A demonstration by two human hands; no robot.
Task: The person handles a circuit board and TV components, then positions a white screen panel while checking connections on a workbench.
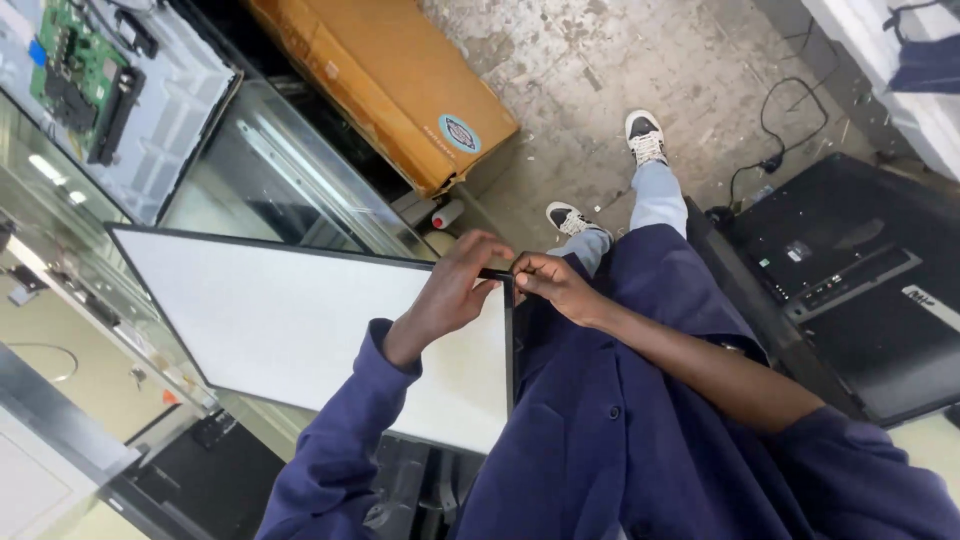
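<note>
I see a cracked grey concrete floor [600, 90] carrying a long brown cardboard box [385, 80] and a loose black cable [770, 140].

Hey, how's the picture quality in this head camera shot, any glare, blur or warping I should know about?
Head view: even daylight, hands sharp, left hand and right hand at the corner of the white panel; the panel is bright, nearly washed out; lamp reflections glare on the glass counter; wide-angle lens bends straight edges near the borders; soft shadows on the concrete floor.
</note>
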